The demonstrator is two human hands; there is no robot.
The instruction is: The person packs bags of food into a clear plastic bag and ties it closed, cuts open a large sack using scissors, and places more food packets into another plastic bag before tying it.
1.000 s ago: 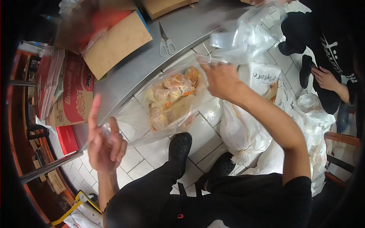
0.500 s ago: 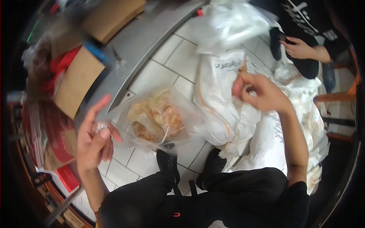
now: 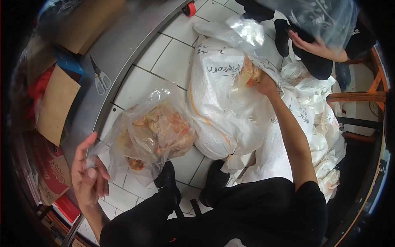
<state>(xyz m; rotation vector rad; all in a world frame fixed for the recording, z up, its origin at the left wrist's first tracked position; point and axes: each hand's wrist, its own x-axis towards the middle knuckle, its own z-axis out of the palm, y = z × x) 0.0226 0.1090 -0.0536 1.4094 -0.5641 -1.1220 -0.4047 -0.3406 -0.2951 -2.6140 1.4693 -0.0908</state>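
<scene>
My left hand (image 3: 89,177) pinches the gathered edge of a clear plastic bag (image 3: 154,133), which hangs over the floor with several orange and yellowish packets inside. My right hand (image 3: 265,83) reaches to the opening of a white woven sack (image 3: 216,78) with black writing on it. Beside its fingers is an orange and yellowish packet (image 3: 248,74); the fingertips are partly hidden, so the grip on it cannot be made out.
Scissors (image 3: 100,78) lie on the grey metal table (image 3: 119,45), near cardboard boxes (image 3: 57,105). More white sacks (image 3: 279,148) stand at the right. Another person's hand (image 3: 314,47) is at the upper right, near clear plastic. An orange wooden frame (image 3: 358,96) is at the right.
My right hand has left the clear bag and moved over to the woven sack's opening. My left hand still holds the bag. The view has shifted right, and clear plastic now shows by the other person.
</scene>
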